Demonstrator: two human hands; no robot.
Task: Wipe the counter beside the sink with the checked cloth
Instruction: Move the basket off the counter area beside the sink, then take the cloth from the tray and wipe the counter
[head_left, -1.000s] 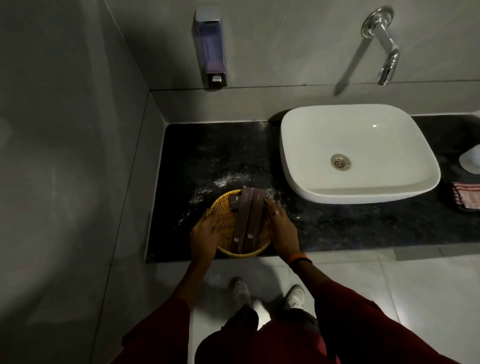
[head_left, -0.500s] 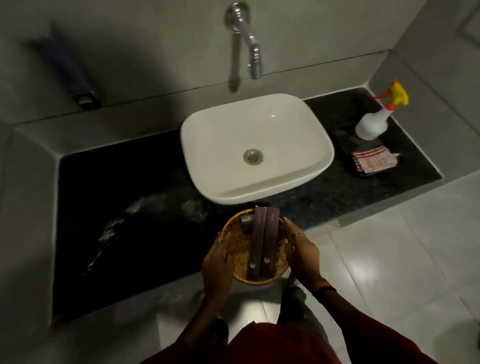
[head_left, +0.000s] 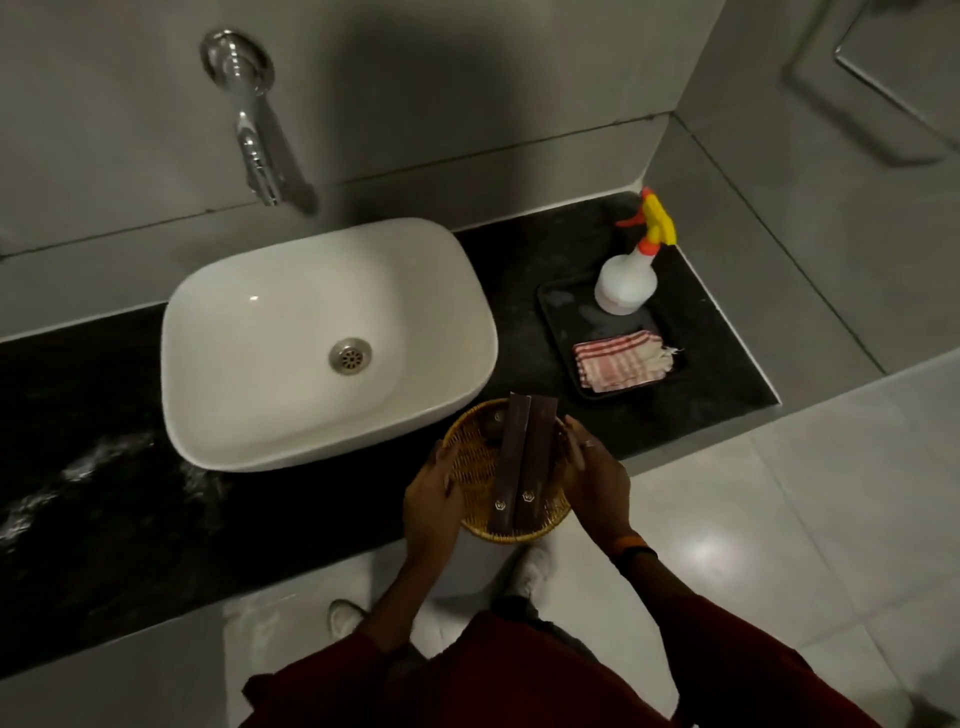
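The red-and-white checked cloth (head_left: 621, 359) lies folded on a black tray (head_left: 566, 306) on the dark counter (head_left: 524, 270) right of the white sink (head_left: 322, 338). My left hand (head_left: 431, 501) and my right hand (head_left: 595, 480) grip opposite sides of a round wicker basket (head_left: 475, 467) holding two dark brown boxes (head_left: 524, 462). The basket hangs over the counter's front edge, in front of the sink's right corner. White powdery smears (head_left: 93, 462) mark the counter left of the sink.
A white spray bottle (head_left: 626, 278) with a yellow and orange trigger stands at the back of the tray. A chrome tap (head_left: 249, 119) juts from the grey wall over the sink. Pale floor tiles (head_left: 779, 519) and my white shoes lie below.
Both hands lifted the basket off the counter left of the sink and carried it rightward past the sink's front. The view swung right, revealing the tray, cloth and spray bottle.
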